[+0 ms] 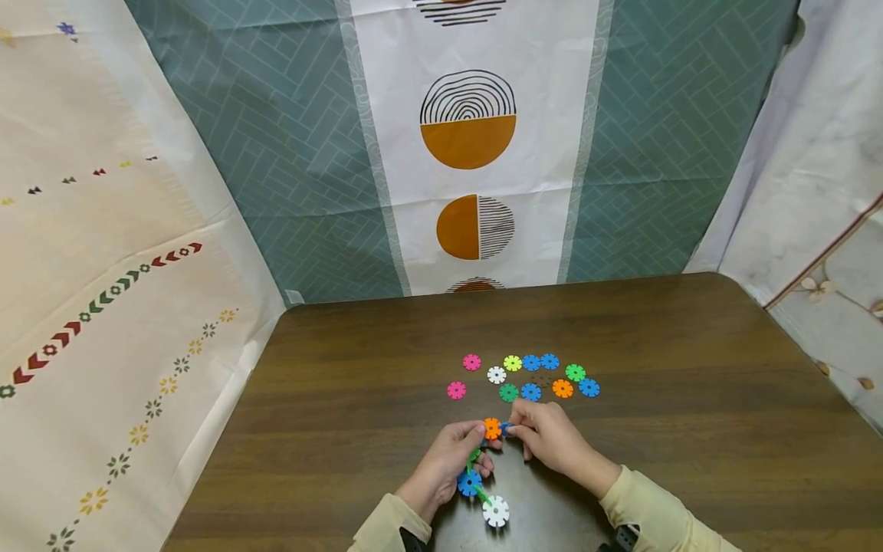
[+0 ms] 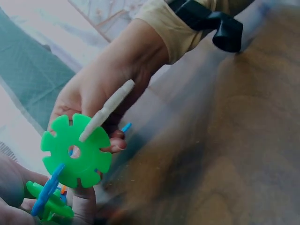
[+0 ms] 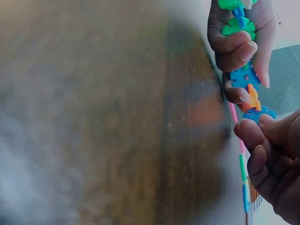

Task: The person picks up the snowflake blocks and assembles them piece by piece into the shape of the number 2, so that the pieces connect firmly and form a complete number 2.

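A chain of interlocking notched plastic discs runs through my left hand (image 1: 444, 461), whose thumb and curled fingers grip it near its upper end. A white disc (image 1: 495, 511) hangs at the chain's lower end. Above it come a green disc (image 2: 77, 152) and a blue disc (image 1: 470, 483). Near the left fingertips, an orange disc (image 1: 493, 428) stands out from the chain. My right hand (image 1: 555, 438) pinches a blue disc (image 3: 259, 114) between thumb and forefinger. That blue disc touches the orange one's edge; whether their slots are fully engaged I cannot tell.
Beyond the hands, loose discs lie spread on the brown wooden table (image 1: 331, 460), among them a pink disc (image 1: 457, 390), a yellow disc (image 1: 513, 363), a green disc (image 1: 576, 372) and several blue ones. Patterned cloths (image 1: 290, 153) hang behind the table and at both sides.
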A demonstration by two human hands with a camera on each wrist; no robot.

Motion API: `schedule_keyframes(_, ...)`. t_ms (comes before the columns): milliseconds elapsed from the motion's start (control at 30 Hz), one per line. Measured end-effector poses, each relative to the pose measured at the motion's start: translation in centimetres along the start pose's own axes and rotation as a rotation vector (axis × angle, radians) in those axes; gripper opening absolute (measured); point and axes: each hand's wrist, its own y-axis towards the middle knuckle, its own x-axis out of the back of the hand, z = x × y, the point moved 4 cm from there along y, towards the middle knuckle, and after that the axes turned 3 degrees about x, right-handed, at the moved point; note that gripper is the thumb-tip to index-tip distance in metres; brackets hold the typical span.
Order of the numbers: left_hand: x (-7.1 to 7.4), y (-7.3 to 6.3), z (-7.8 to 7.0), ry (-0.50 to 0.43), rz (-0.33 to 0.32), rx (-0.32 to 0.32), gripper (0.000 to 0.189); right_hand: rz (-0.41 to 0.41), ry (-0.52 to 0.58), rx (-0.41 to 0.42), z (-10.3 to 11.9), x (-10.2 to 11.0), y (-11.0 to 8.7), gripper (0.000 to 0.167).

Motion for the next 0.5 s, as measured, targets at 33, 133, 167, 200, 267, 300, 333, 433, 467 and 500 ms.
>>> schedule_keyframes(33, 0.01, -0.04, 0.05, 0.003, -0.002, 0.003, 0.038, 0.006, -0.002, 0.001, 0.01, -0.04, 0.02, 0.021)
schedule_keyframes(133, -0.08, -0.13, 0.10, 0.020, -0.003, 0.003, 0.036, 0.020, -0.009, 0.012, 0.15, -0.11, 0.12, 0.022)
schedule_keyframes(167, -0.12, -0.11, 0.12, 0.021, -0.004, -0.002, 0.035, 0.022, -0.012, 0.019, 0.22, -0.11, 0.16, 0.022)
schedule_keyframes(200, -0.15, -0.09, 0.10, 0.021, -0.005, -0.004, 0.034, 0.023, -0.016, 0.024, 0.26, -0.09, 0.20, 0.022)
schedule_keyframes(267, -0.27, -0.06, 0.07, 0.024, -0.002, -0.013, 0.033, 0.020, -0.025, 0.036, 0.33, -0.02, 0.27, 0.022)
schedule_keyframes(300, -0.30, -0.01, 0.08, 0.025, 0.000, -0.014, 0.032, 0.018, -0.032, 0.040, 0.33, 0.02, 0.28, 0.022)
schedule_keyframes(333, -0.35, 0.04, 0.10, 0.025, 0.004, -0.013, 0.031, 0.014, -0.038, 0.043, 0.29, 0.07, 0.28, 0.022)
schedule_keyframes(433, -0.49, 0.15, 0.14, 0.033, 0.021, 0.005, 0.028, 0.014, -0.050, 0.035, 0.16, 0.26, 0.22, 0.020)
schedule_keyframes(467, -0.51, 0.17, 0.14, 0.035, 0.024, 0.011, 0.028, 0.019, -0.050, 0.028, 0.10, 0.29, 0.20, 0.019)
schedule_keyframes(500, -0.52, 0.20, 0.14, 0.041, 0.025, 0.020, 0.028, 0.024, -0.046, 0.024, 0.07, 0.31, 0.18, 0.018)
